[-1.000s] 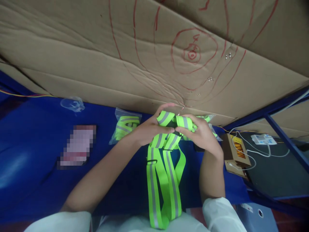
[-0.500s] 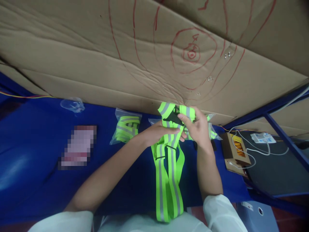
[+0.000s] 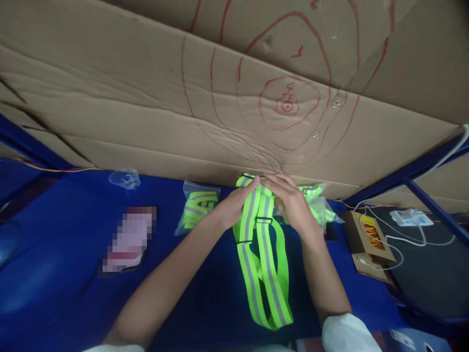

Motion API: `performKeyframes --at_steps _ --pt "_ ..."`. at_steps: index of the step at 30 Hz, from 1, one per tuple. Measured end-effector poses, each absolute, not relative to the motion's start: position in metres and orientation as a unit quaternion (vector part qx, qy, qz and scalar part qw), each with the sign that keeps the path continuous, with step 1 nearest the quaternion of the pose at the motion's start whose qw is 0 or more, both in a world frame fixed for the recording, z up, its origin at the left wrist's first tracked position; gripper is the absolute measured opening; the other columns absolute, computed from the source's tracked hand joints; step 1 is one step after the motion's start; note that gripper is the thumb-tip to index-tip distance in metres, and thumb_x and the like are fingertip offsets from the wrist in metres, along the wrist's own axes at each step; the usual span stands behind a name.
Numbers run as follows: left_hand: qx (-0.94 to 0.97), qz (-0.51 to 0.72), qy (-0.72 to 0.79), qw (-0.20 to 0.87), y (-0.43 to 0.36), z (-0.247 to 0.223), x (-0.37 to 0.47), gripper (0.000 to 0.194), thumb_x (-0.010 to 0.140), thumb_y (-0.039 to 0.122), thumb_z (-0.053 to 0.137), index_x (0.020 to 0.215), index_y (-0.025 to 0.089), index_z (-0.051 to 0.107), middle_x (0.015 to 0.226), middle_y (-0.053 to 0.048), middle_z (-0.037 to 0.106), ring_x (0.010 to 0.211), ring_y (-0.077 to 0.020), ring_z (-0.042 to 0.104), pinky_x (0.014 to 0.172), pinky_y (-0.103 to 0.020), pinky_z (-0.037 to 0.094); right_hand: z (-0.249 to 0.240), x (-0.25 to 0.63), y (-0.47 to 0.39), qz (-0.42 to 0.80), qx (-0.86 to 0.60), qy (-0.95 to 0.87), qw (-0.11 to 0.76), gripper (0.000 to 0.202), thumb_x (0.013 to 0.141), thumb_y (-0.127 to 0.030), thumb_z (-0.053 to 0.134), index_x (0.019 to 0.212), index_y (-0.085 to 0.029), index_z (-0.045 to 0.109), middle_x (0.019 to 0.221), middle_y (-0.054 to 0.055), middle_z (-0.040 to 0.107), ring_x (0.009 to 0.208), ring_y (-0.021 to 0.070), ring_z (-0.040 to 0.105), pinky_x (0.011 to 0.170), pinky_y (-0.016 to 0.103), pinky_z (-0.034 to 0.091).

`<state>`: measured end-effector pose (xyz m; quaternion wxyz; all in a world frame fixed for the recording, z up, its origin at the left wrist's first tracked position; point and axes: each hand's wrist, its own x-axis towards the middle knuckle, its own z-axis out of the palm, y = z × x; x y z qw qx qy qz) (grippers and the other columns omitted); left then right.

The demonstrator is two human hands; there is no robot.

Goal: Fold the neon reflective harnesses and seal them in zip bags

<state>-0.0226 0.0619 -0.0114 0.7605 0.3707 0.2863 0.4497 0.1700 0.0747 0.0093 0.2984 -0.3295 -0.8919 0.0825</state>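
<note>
Reflective straps (image 3: 271, 264) below red "4" (image 3: 290, 86)

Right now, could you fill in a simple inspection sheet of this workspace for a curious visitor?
Surface: blue tabletop.
Things in hand: neon straps, grey-striped, bundled at top, loops trailing toward the wearer.
Clutter: strap bags either side of the hands; pixelated item and clear plastic leftward; cardboard box rightward.
Fingers: left hand and right hand both hold the bundle.
Cables: white cable across the box; yellow wires back left.
Surroundings: cardboard panel with red rings behind.
</note>
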Motion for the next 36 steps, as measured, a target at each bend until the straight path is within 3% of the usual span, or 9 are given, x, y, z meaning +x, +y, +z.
performKeyframes --at_steps 2,5,8,12,17,24,26,31,36 --pt "0.356 0.450 0.304 0.760 0.064 -0.011 -0.028 0.054 0.081 0.057 0.080 0.113 0.014 0.074 0.106 -0.013 0.080 0.104 -0.0283 0.075 0.095 -0.038 0.056 0.014 0.172 0.070 0.143 -0.314 -0.901 0.265 0.077 0.089 0.003 0.043 0.155 -0.037 0.047 0.163 0.002 0.045 0.153 0.0240 0.037 0.125 0.055 0.035" --pt "0.334 0.460 0.324 0.756 0.064 -0.012 -0.033 0.047 0.074 0.044 0.089 0.108 0.013 0.077 0.105 -0.013 0.080 0.095 -0.0285 0.076 0.091 -0.040 0.058 0.020 0.179 0.069 0.257 -0.313 -0.869 0.284 0.068 0.096 -0.017 0.061 0.158 -0.038 0.041 0.170 0.002 0.032 0.159 0.0249 0.027 0.128 0.052 0.028" --pt "0.338 0.453 0.330 0.756 0.061 -0.011 -0.034 0.044 0.071 0.040 0.092 0.103 0.013 0.079 0.104 -0.013 0.081 0.089 -0.0277 0.077 0.088 -0.040 0.059 0.021 0.183 0.074 0.345 -0.367 -0.768 0.395 0.064 0.093 -0.039 0.072 0.153 -0.035 0.049 0.163 0.004 0.045 0.151 0.0264 0.043 0.123 0.049 0.038" --pt "0.351 0.439 0.302 0.770 0.058 -0.012 -0.032 0.041 0.072 0.039 0.092 0.103 0.014 0.079 0.103 -0.011 0.081 0.090 -0.0257 0.077 0.091 -0.039 0.059 0.018 0.174 0.077 0.441 -0.401 -0.700 0.393 0.045 0.078 -0.048 0.086 0.114 -0.023 0.076 0.114 0.004 0.078 0.109 0.0265 0.071 0.101 0.044 0.056" --pt "0.386 0.354 0.244 0.816 0.058 -0.019 -0.025 0.051 0.076 0.042 0.089 0.116 0.014 0.075 0.109 -0.016 0.079 0.103 -0.0312 0.076 0.095 -0.044 0.059 0.022 0.165 0.070 0.505 -0.407 -0.618 0.445 0.033 0.080 -0.050 0.083 0.094 -0.022 0.076 0.077 -0.002 0.072 0.061 0.0154 0.062 0.059 0.031 0.055" --pt "0.417 0.364 0.266 0.789 0.056 -0.020 -0.021 0.052 0.076 0.037 0.089 0.119 0.014 0.074 0.108 -0.015 0.080 0.101 -0.0304 0.076 0.092 -0.039 0.058 0.027 0.169 0.067 0.450 -0.415 -0.646 0.456 0.032 0.080 -0.049 0.084 0.093 -0.023 0.073 0.082 -0.001 0.072 0.062 0.0153 0.061 0.050 0.028 0.053" --pt "0.409 0.377 0.263 0.788 0.055 -0.016 -0.024 0.058 0.076 0.046 0.088 0.123 0.015 0.073 0.111 -0.014 0.079 0.105 -0.0326 0.075 0.096 -0.041 0.056 0.030 0.169 0.064 0.399 -0.410 -0.673 0.469 0.028 0.083 -0.044 0.082 0.101 -0.024 0.074 0.090 0.000 0.075 0.070 0.0177 0.067 0.055 0.029 0.058" --pt "0.350 0.475 0.217 0.777 0.054 -0.005 -0.031 0.084 0.073 0.076 0.076 0.134 0.020 0.065 0.122 -0.012 0.076 0.121 -0.0370 0.067 0.104 -0.045 0.052 0.028 0.169 0.062 0.227 -0.323 -0.793 0.464 0.025 0.097 -0.026 0.067 0.122 -0.027 0.073 0.121 0.004 0.077 0.113 0.0239 0.071 0.100 0.040 0.058" --pt "0.289 0.520 0.221 0.773 0.055 0.004 -0.035 0.067 0.080 0.060 0.079 0.133 0.022 0.064 0.120 -0.007 0.076 0.119 -0.0309 0.068 0.106 -0.042 0.050 0.020 0.169 0.070 0.134 -0.232 -0.858 0.438 0.035 0.105 -0.023 0.050 0.134 -0.031 0.068 0.133 0.004 0.072 0.128 0.0247 0.064 0.114 0.048 0.050"
